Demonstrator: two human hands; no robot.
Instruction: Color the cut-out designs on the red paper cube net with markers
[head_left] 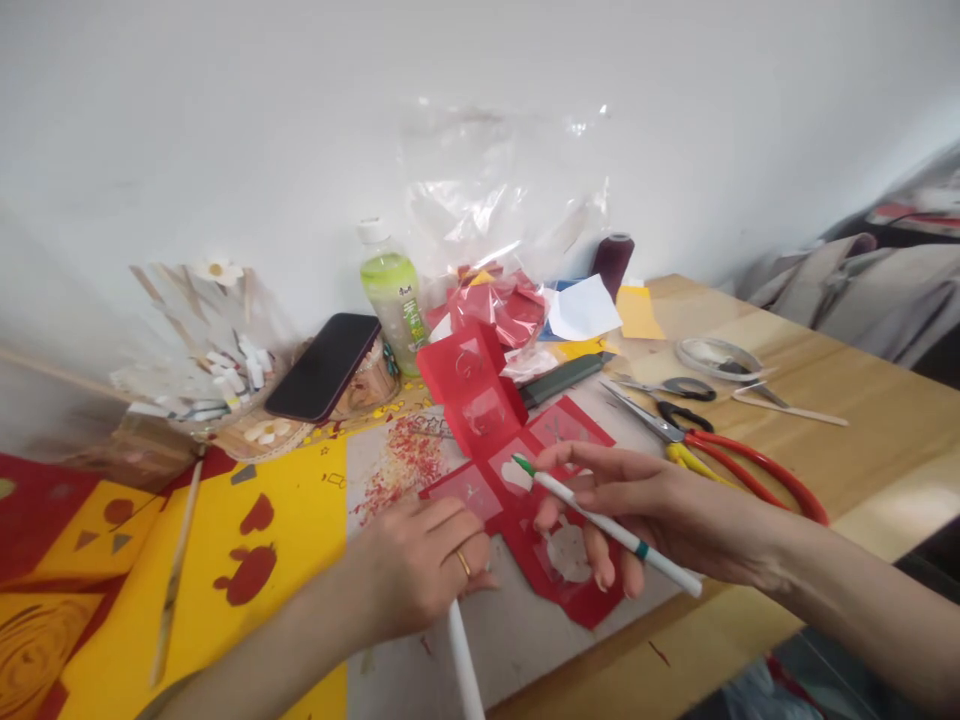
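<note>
Pinching a green-tipped marker (619, 534) near the front edge of the counter (885, 462), presumably for control, the right hand (652, 497) shows a narrow grip, the left hand (424, 560) enclosing a white tube (463, 660).

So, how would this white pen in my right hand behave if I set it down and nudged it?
The white pen would probably roll, since its barrel looks round and no clip shows. It's likely light, being slim and held just by the fingers of your right hand. Its green tip is uncovered, so it might mark what it touches.
</note>
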